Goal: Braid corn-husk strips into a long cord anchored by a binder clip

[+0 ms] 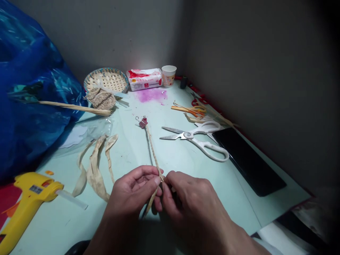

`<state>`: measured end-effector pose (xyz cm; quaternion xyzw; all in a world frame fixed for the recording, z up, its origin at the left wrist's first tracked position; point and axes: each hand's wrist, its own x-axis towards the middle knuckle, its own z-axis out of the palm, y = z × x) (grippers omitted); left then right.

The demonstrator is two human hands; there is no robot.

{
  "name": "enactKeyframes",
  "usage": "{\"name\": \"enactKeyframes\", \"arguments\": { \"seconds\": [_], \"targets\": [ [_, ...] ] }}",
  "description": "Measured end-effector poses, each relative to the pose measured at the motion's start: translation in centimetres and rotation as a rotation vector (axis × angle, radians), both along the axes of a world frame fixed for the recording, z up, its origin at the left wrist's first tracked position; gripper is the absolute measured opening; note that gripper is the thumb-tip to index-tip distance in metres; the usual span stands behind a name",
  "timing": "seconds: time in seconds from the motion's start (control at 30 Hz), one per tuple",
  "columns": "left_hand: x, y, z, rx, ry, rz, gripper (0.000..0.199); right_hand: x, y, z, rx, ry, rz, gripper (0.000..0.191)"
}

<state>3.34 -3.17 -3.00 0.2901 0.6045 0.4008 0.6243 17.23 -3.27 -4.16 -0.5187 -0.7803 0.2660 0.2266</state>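
A thin braided cord [153, 150] of pale plant fibre runs from a dark red binder clip [143, 123] toward me. My left hand [140, 189] pinches the cord's near end between thumb and fingers. Close beside it, my right hand [186, 194] is closed on the same end, fingertips almost touching the left ones. A loose strand [152, 202] hangs below the fingers. Parts of the strands are hidden behind my fingers. Left of my hands lie several dry husk strips [96, 170].
White-handled scissors [191, 136] and a black phone [248, 161] lie to the right. A yellow glue gun [34, 198] is at left, below a big blue bag [34, 88]. Behind are a woven basket [106, 79], coiled cord [101, 99], tissue pack [145, 79] and paper cup [169, 76].
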Motion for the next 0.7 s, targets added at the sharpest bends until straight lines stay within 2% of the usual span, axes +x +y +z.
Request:
{"name": "enactKeyframes", "arguments": {
  "seconds": [0.13,0.2,0.37,0.5,0.7],
  "targets": [
    [0.0,0.1,0.5,-0.03,0.054,0.034,0.025,-0.1,-0.8,-0.5,0.117,-0.046,0.032,0.018],
    [0.0,0.1,0.7,-0.037,0.056,0.026,0.024,0.5,-0.7,-0.1,0.053,0.016,0.082,0.02],
    [0.1,0.0,0.4,-0.032,0.036,0.034,0.02,2.1,1.3,1.5,-0.179,0.183,0.021,0.017],
    [0.1,-0.1,0.1,-0.008,0.035,0.037,0.022,2.1,2.4,1.7,-0.412,0.258,0.114,0.019],
    [0.1,-0.1,0.1,-0.009,0.127,0.027,0.025,2.1,2.4,1.7,-0.367,0.188,0.092,0.02]
  ]
}}
